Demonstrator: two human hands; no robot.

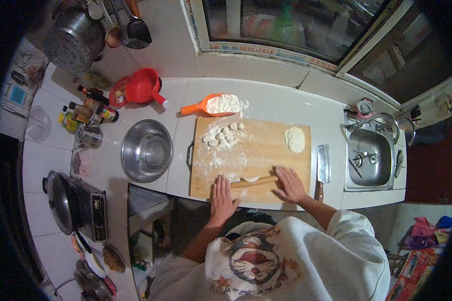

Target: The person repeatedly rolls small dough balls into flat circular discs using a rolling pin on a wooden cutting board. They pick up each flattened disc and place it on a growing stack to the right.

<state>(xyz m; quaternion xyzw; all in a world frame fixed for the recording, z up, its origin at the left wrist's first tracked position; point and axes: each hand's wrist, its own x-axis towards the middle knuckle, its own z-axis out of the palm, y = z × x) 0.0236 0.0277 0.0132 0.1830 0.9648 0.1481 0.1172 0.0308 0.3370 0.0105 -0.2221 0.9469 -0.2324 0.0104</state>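
My left hand (223,199) lies palm down over the left end of a wooden rolling pin (259,183). The fingers of my right hand (290,185) are spread over the pin's other end. Under the middle of the pin is a small piece of dough (252,178), partly hidden by it. All this rests on a floured wooden cutting board (263,158). Several small dough pieces (221,140) sit in flour at its upper left. Flat round dough wrappers (295,140) overlap in a stack at the upper right.
Behind the board lies an orange scoop (194,108) of flour. A metal bowl (147,150) stands left, near a red colander (143,84) and several bottles (107,113). Right of the board are a cleaver (323,163) and a steel sink (371,161). A lidded wok (62,203) sits far left.
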